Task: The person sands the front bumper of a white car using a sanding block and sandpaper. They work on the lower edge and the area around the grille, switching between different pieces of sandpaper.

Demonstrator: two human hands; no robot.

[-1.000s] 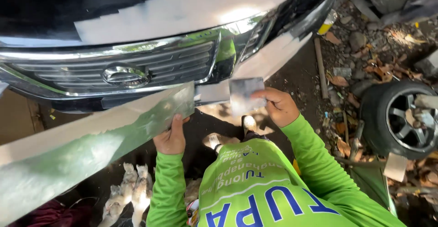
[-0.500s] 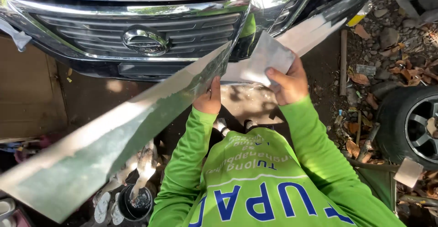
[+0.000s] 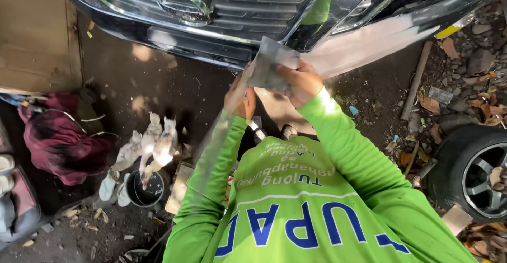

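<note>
My left hand (image 3: 240, 98) grips a long silvery body panel (image 3: 211, 157), which now runs edge-on and blurred along my green left sleeve. Its pale far end (image 3: 369, 36) reaches up to the right, under the car's headlight. My right hand (image 3: 302, 81) holds a grey sheet of sandpaper (image 3: 268, 66) against the panel, just above my left hand. Both hands are close together in front of the black car's chrome grille (image 3: 248, 4).
A wheel with a tyre (image 3: 475, 173) lies at the right among stones and dry leaves. A dark red cloth (image 3: 58, 136), a small black can (image 3: 142, 190) with white rags and a cardboard sheet (image 3: 31, 36) lie at the left. A stick (image 3: 416, 81) lies on the dirt.
The long panel swung from lying flat out to the left to edge-on along my left arm. My hands drew closer together, and the sandpaper stayed in my right hand.
</note>
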